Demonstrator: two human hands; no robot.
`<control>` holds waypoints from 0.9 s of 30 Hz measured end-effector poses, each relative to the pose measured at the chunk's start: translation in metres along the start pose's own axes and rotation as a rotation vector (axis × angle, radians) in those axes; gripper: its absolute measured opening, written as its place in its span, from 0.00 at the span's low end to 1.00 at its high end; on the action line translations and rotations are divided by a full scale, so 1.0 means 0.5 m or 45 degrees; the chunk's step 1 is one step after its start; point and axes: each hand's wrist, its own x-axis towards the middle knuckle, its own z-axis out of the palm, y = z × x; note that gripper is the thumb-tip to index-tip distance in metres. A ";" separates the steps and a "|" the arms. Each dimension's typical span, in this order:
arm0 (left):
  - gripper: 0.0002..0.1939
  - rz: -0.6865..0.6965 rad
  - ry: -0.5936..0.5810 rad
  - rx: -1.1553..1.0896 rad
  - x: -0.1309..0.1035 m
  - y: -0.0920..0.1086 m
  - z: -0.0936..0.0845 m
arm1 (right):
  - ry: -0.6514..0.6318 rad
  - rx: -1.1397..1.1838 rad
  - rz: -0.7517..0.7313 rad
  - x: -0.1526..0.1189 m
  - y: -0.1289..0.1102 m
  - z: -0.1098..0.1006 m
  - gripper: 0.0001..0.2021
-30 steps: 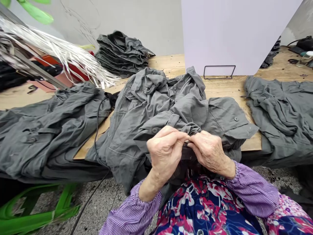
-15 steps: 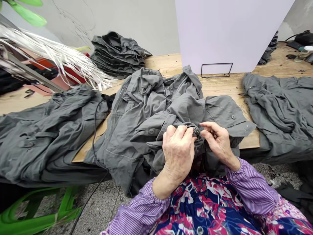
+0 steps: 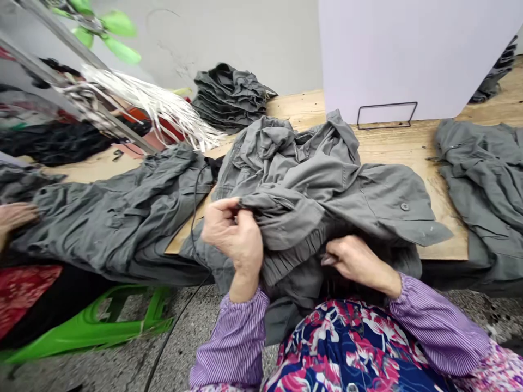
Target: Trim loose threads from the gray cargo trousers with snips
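Note:
A crumpled dark grey garment (image 3: 310,179) lies at the table's front edge, partly hanging over it. Its gathered, elastic-looking band (image 3: 294,256) faces me, and a pocket flap with a button (image 3: 404,207) spreads out to the right. My left hand (image 3: 235,237) pinches a fold of the garment between thumb and fingers, holding it up at the left. Below the cloth on the right, my right hand (image 3: 359,262) is closed beside the band. A small greyish tip shows at its fingers; whether that is cloth or a tool I cannot tell.
More grey garments lie left (image 3: 122,212) and right (image 3: 486,185), with a folded stack (image 3: 231,95) behind. White strips (image 3: 159,100) hang from a metal bar. A white board (image 3: 408,54) stands at the back. Another person's hand (image 3: 16,218) rests far left, above a green stool (image 3: 106,321).
My left hand has moved left, pulling the cloth aside so the gathered band shows. My right hand has dropped lower, under the fold. The view has swung left, bringing another person's hand into sight.

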 end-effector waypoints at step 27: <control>0.05 0.918 -0.470 0.588 -0.079 0.070 -0.040 | 0.776 0.047 -0.521 0.038 -0.076 0.015 0.08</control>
